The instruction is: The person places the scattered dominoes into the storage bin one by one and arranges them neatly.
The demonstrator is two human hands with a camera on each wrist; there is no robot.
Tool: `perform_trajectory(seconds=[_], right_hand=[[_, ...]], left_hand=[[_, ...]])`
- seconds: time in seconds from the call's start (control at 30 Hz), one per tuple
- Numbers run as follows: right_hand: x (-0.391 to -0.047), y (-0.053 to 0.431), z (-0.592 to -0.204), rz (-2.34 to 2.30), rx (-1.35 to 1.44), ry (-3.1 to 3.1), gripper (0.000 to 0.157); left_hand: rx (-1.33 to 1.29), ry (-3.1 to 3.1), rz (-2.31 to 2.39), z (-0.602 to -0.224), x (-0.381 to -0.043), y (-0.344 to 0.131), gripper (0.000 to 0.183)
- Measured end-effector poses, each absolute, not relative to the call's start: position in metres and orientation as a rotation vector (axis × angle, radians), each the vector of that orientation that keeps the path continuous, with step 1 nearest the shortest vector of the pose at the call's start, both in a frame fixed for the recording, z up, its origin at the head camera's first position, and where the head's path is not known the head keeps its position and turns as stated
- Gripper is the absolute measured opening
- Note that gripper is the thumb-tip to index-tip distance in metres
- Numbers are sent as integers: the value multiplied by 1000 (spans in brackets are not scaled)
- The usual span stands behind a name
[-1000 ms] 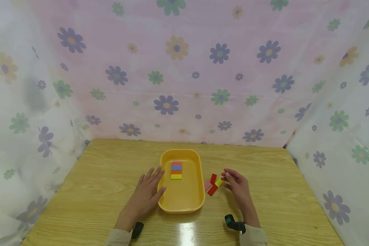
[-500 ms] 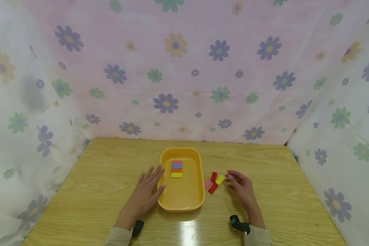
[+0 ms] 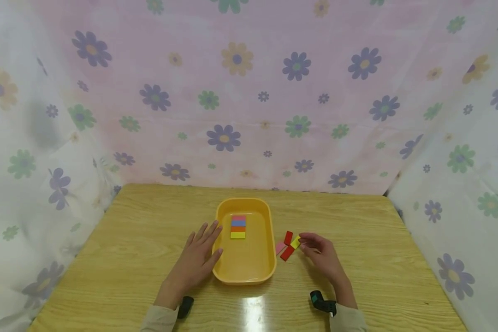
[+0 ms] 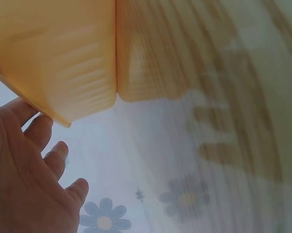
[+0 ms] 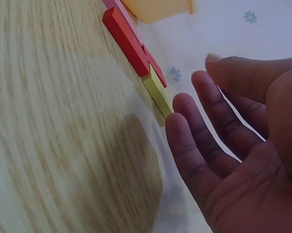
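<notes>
Logging from my remote post: one yellow tray (image 3: 246, 265), midway between the tabletop's (image 3: 157, 216) left and right edges, containing a four-colour block row (image 3: 238, 227); left hand (image 3: 196, 258), fingers spread, at its left rim; right hand (image 3: 321, 256), fingers loosely bent, thumb apart, by a yellow block (image 3: 295, 242), contact I cannot tell; alongside, two red blocks (image 3: 287, 253), one pink block (image 3: 280, 248).

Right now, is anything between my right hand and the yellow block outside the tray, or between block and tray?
Nothing visible separates your right hand from the yellow block. Toward the tray lie two red blocks and a pink block, then its raised wall.
</notes>
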State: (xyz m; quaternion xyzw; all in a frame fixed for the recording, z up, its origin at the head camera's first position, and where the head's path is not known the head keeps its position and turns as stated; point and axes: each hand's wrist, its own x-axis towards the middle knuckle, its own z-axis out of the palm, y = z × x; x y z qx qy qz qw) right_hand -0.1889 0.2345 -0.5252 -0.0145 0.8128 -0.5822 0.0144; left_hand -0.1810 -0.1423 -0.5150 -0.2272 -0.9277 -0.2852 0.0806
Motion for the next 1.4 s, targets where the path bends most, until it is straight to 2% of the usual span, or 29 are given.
perform_trajectory(seconds=[0.57, 0.83, 1.2, 1.4], right_hand=[[-222, 244, -513, -1333, -503, 2697, 34], [-222, 245, -511, -1244, -481, 2693, 35], [-216, 247, -520, -1143, -417, 2772, 27], [-212, 246, -521, -1111, -463, 2832, 17]], left_hand=[[-688, -2775, -865, -514, -184, -145, 60], [-691, -2768, -872, -512, -183, -144, 60], [-684, -2779, -873, -517, -182, -145, 61], [-679, -2782, -891, -516, -181, -144, 61]])
